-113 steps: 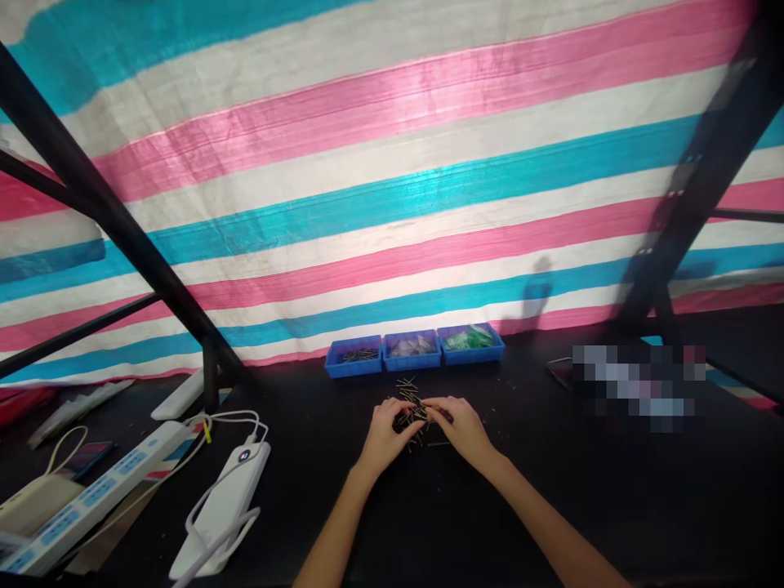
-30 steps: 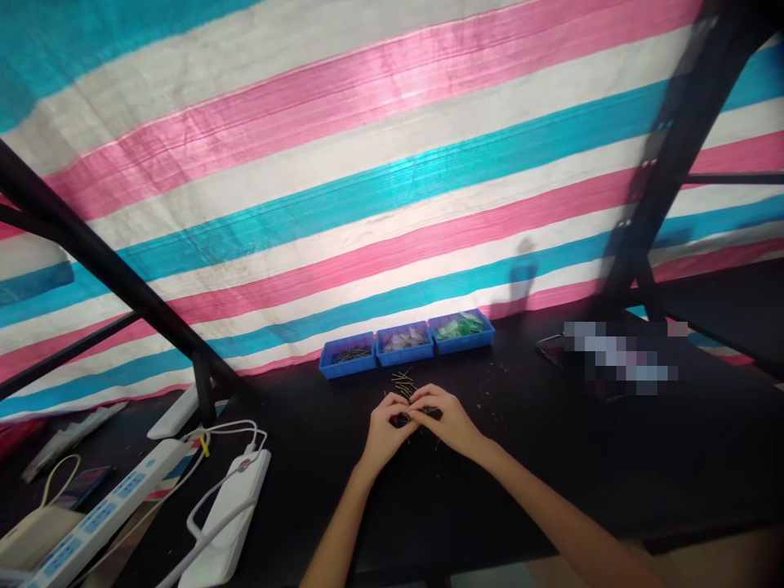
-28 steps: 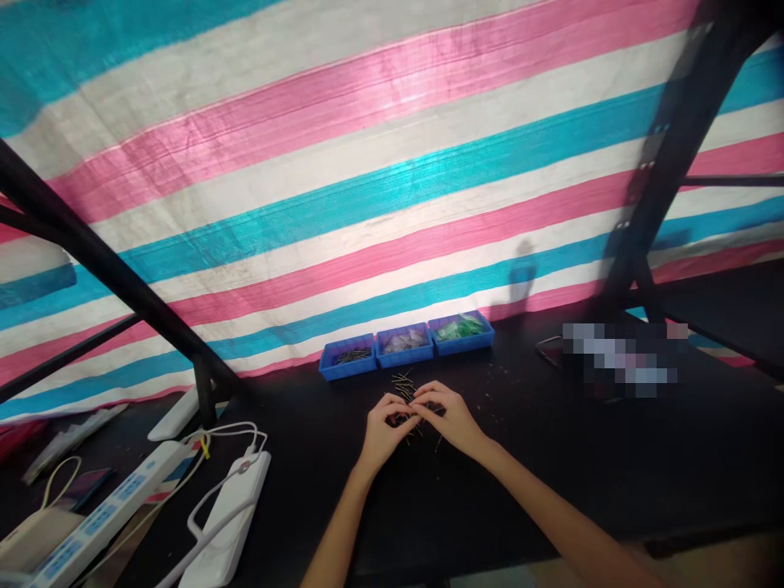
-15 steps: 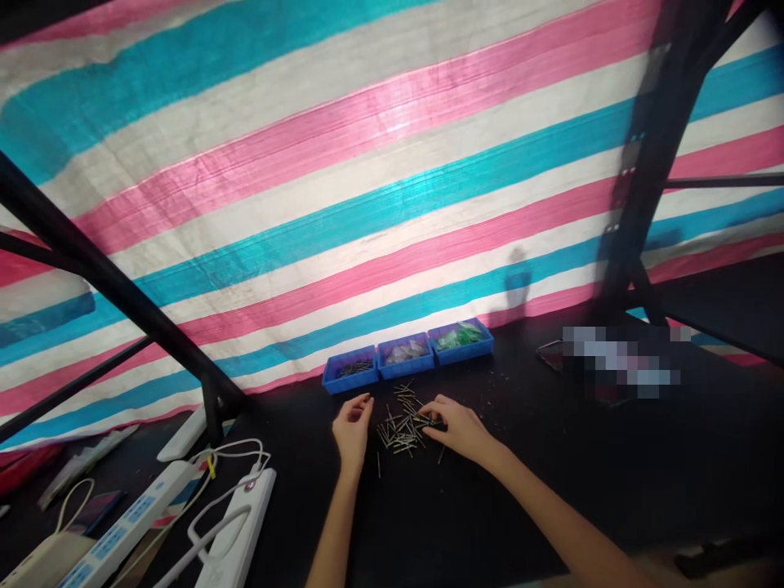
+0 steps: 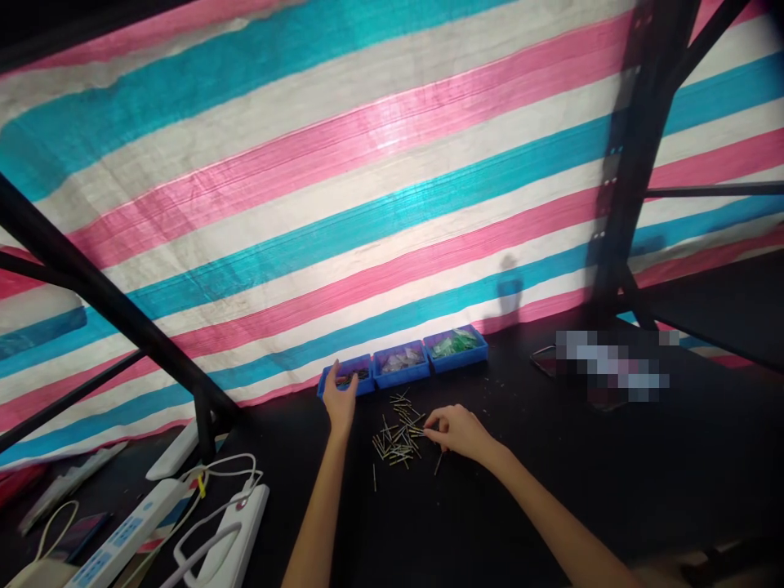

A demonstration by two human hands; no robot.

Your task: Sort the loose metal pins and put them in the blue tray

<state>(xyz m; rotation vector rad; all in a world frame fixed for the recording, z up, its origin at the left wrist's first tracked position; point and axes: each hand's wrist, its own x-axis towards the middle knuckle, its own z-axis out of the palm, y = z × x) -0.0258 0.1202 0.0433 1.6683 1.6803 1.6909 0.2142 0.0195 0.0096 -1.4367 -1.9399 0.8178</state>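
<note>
Since half a second ago our left hand (image 5: pixel 340 404) has moved away from beside the loose rods (image 5: pixel 399 448) and up to the left tray (image 5: pixel 366 388); our right hand (image 5: pixel 464 431) is in much the same spot, at the pile's right side. The left thumb and fingers stand wide apart over the tray, and we cannot tell whether anything lies between them; the right thumb and fingertips are drawn narrowly together at the pile's edge, perhaps on one rod, though we cannot be sure. The rods lie scattered on the black bench (image 5: pixel 502 506), between its far edge and its near edge; one stray rod (image 5: pixel 375 478) lies apart on the near left of the pile. Along the far edge the left tray holds dark thin pieces, the middle tray (image 5: pixel 402 376) clear plastic packets and the right tray (image 5: pixel 461 360) green ones. We judge the work to be only partway; some pieces are already in the left tray, while the many loose rods look left to handle.
</note>
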